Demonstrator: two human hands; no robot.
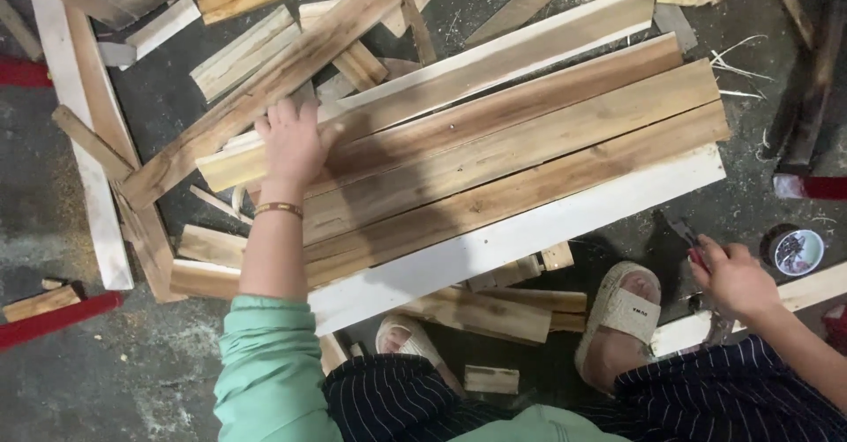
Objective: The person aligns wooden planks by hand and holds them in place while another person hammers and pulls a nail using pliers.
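Several long wooden planks (512, 142) lie side by side on the floor, with a white board (529, 230) along their near edge. My left hand (289, 142) presses flat on the left end of the planks, fingers spread; a beaded bracelet is on the wrist. My right hand (732, 276) is low at the right, closed around a small tool (693, 243) with a red handle and dark head. My feet in woven sandals (620, 305) rest just below the white board.
Offcuts and wood scraps (247, 54) litter the dark floor at the top and left. A long white batten (84, 142) lies at the left. A small round tin of nails (797, 251) sits at the right. Red bars (53, 318) lie at the edges.
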